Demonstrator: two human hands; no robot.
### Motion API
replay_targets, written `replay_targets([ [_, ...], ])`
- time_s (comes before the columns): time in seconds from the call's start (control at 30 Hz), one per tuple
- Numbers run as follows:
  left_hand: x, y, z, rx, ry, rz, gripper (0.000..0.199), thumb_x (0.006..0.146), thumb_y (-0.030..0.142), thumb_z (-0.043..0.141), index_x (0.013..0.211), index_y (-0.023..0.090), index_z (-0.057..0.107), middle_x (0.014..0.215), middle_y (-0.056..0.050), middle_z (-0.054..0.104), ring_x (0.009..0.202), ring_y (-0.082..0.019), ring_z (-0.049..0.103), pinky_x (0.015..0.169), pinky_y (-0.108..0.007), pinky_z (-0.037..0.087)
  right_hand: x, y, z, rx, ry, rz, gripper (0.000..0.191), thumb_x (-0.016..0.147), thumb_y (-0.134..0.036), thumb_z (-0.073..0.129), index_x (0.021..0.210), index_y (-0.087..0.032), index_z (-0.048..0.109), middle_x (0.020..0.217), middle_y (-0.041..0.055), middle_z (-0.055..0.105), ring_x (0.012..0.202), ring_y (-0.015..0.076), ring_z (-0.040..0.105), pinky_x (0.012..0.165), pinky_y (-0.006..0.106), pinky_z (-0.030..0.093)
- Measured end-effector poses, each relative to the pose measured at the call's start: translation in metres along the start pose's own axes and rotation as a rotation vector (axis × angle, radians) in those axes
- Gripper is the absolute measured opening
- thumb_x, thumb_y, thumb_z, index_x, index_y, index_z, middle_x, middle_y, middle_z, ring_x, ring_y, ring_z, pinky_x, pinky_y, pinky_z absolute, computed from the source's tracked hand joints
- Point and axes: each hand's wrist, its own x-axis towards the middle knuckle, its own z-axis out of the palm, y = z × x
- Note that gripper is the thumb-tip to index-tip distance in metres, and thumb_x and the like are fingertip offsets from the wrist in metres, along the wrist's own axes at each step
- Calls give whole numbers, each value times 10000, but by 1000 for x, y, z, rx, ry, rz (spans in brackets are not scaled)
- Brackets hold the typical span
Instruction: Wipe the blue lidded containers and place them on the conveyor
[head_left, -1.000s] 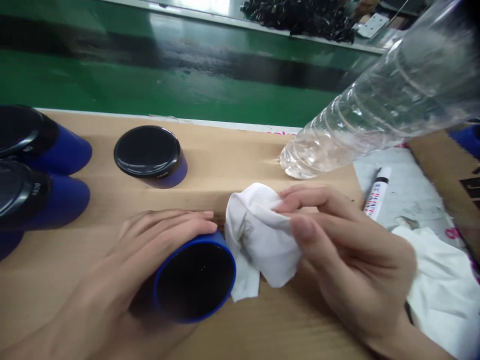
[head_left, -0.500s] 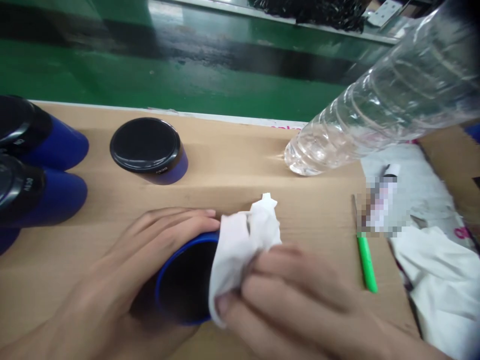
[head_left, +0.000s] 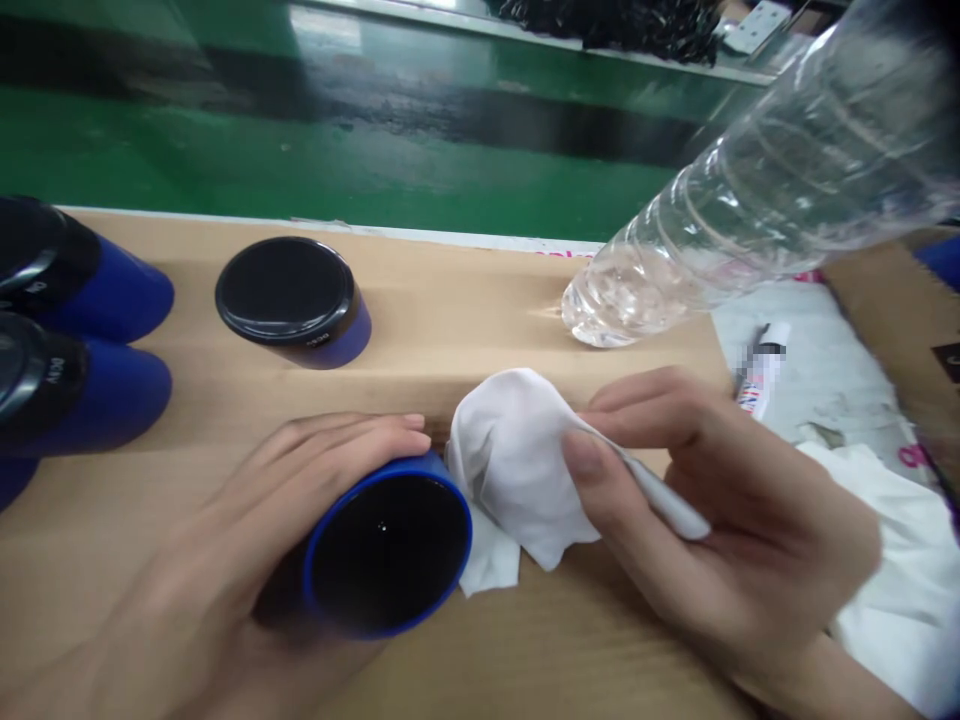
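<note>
My left hand [head_left: 255,530] is wrapped round a blue cylinder [head_left: 390,555] with a glossy black end facing up at me inside a blue rim. A small bright reflection shows on that black end. My right hand [head_left: 697,520] pinches a crumpled white cloth [head_left: 517,450] between thumb and fingers, just right of the cylinder's rim. Part of the cloth hangs close to the rim; whether it touches cannot be made out. Behind my left hand stands a similar blue cylinder [head_left: 292,295] with a black cap.
More capped blue cylinders [head_left: 112,390] stand at the left. A clear plastic bottle [head_left: 697,220] rises at the right rear of the cardboard surface [head_left: 450,330]. To the right lie a white marker pen [head_left: 763,370] and more white cloth [head_left: 892,570]. A green floor lies beyond.
My right hand has drawn the cloth off the cylinder's end and rightward, uncovering the whole black face. It now hides the green-handled tool. My left hand keeps its hold.
</note>
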Motion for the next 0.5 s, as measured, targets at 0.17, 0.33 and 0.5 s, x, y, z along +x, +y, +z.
replay_targets([
  [0.17, -1, 0, -1, 32, -34, 58, 601, 838, 324, 756, 1403, 246, 567, 1397, 40, 641, 1256, -175, 621, 1092, -212, 502, 10, 6, -11, 212, 163, 146, 33, 947, -212, 670, 924, -227, 687, 927, -11, 761, 819, 105, 720, 766, 162, 612],
  [0.33, -7, 7, 11, -6, 127, -64, 518, 844, 462, 722, 1336, 327, 630, 1202, -27, 755, 1162, -321, 694, 910, -472, 640, 11, 2, -12, 103, 51, 32, 133, 947, -377, 686, 1025, -279, 728, 1024, 41, 795, 1062, 253, 749, 849, 337, 659],
  [0.5, -12, 15, 22, -15, 204, -137, 556, 825, 534, 712, 1334, 324, 637, 1130, -55, 773, 1177, -359, 688, 909, -531, 641, -4, -5, -13, 59, -3, 16, 298, 928, -517, 678, 1099, -285, 753, 1001, 52, 817, 1080, 288, 760, 872, 374, 668],
])
